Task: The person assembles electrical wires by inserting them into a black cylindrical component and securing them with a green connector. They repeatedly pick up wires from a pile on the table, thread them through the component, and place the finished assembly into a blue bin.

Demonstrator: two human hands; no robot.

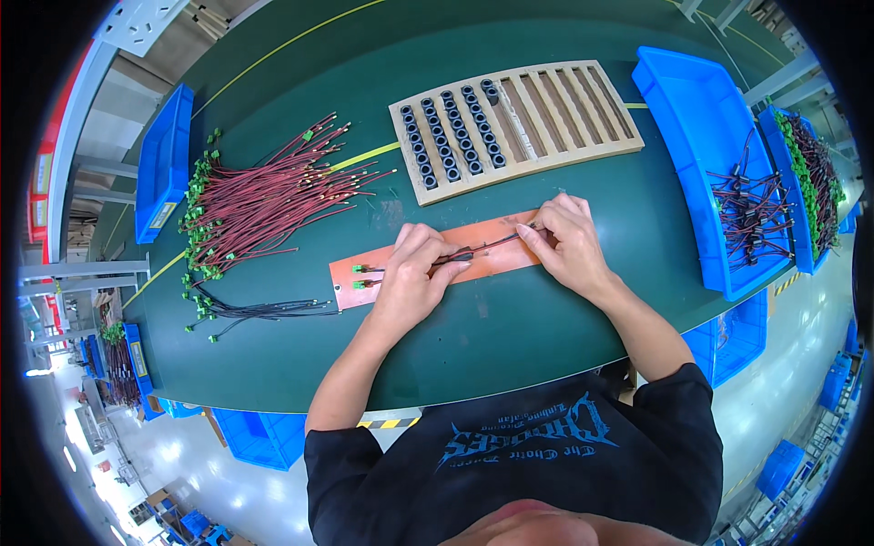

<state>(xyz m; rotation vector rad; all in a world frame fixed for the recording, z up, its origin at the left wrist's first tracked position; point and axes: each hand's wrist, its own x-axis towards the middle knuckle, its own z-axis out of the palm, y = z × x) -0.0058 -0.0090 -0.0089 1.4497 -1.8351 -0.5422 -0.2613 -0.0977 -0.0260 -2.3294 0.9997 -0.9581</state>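
An orange-red flat board (510, 258) lies on the table in front of me. Over it, both hands hold a thin red-and-black cable (496, 243) that has a dark sleeve-like piece along it. My left hand (414, 273) is closed, its fingers pinching the cable beside the dark piece. My right hand (569, 241) pinches the cable's other end between thumb and fingers, which hide the tip. Two green connectors (359, 285) stick out to the left of my left hand, at the board's left end; their wires run under that hand.
Beyond the board sits a wooden slotted tray (537, 166), its left slots holding rows of black rings. To the left lie a heap of red-black cables (264, 196) and a bunch of black cables (264, 311). Blue bins stand at left (164, 168) and right (678, 182), the right one holding cables.
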